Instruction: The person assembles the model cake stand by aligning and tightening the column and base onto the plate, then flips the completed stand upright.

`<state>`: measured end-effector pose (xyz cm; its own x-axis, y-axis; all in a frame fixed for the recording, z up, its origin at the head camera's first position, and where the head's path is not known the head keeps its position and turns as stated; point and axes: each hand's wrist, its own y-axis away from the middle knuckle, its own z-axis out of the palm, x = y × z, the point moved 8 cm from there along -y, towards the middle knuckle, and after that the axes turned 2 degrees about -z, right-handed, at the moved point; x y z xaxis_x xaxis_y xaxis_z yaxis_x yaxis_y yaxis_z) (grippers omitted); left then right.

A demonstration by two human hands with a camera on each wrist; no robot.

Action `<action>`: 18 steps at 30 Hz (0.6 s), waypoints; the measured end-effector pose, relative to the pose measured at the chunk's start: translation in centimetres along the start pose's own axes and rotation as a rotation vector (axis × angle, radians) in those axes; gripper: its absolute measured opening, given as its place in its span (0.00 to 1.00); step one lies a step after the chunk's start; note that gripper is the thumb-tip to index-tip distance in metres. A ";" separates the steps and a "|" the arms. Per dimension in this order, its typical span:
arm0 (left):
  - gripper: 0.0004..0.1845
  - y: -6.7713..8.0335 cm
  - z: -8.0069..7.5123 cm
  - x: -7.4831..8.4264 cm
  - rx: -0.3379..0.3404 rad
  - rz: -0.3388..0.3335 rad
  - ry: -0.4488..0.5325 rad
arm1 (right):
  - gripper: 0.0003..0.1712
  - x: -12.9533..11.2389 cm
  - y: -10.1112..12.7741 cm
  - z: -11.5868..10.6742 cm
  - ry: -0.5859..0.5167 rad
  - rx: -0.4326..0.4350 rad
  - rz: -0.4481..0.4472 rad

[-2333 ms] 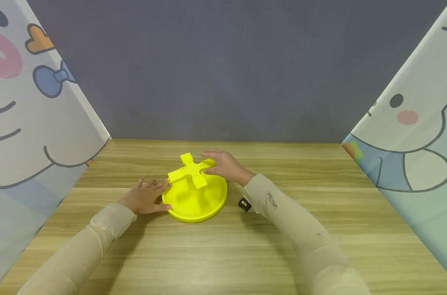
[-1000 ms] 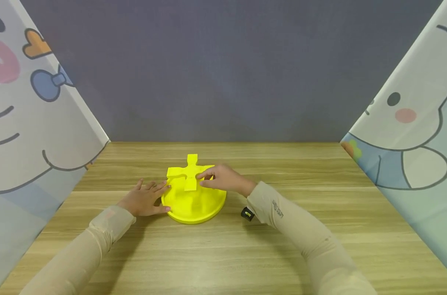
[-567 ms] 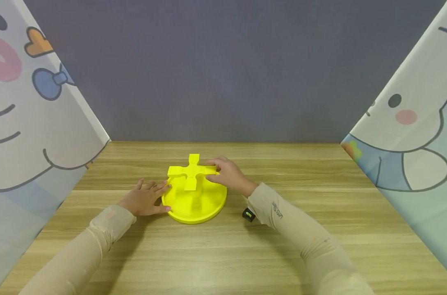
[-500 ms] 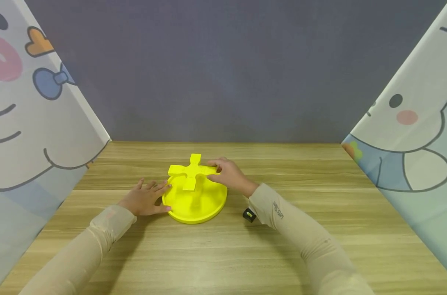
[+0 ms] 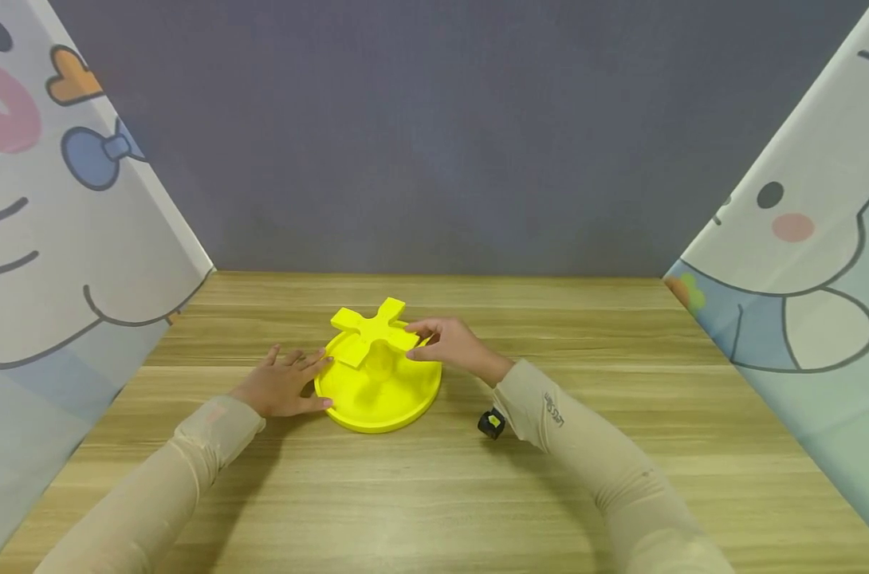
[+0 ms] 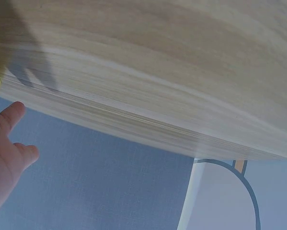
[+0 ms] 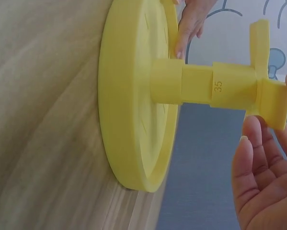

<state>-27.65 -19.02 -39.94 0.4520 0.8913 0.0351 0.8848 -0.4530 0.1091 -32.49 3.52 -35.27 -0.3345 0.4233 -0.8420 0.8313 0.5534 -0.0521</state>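
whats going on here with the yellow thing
A person sits at a wooden table working on a yellow stand: a round base with a post rising from its middle. The left hand lies flat against the base's edge, steadying it. The right hand has its fingers on one arm of the cross piece that sits on top of the post. The post is marked 35.

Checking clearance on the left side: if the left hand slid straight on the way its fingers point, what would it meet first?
Nothing lies between: the left hand already has its fingertips against the rim of the yellow round base, so it would likely push that sideways.
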 end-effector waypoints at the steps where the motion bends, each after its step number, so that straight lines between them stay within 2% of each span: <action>1: 0.44 0.0 0.0 0.0 -0.001 -0.001 0.000 | 0.29 0.0 0.0 0.0 -0.007 -0.001 0.000; 7: 0.45 0.0 -0.1 0.1 -0.003 0.002 0.009 | 0.29 0.0 0.1 0.0 0.006 0.012 0.016; 14: 0.45 0.0 0.1 -0.1 0.018 0.012 0.014 | 0.28 -1.4 0.0 0.4 0.166 0.055 -0.044; 18: 0.44 0.0 0.1 -0.1 0.015 0.006 0.010 | 0.26 -1.7 0.2 0.4 0.182 0.085 -0.071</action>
<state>-27.65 -19.15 -40.04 0.4562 0.8887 0.0453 0.8837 -0.4585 0.0943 -31.63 2.63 -34.06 -0.4617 0.5121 -0.7243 0.8346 0.5273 -0.1591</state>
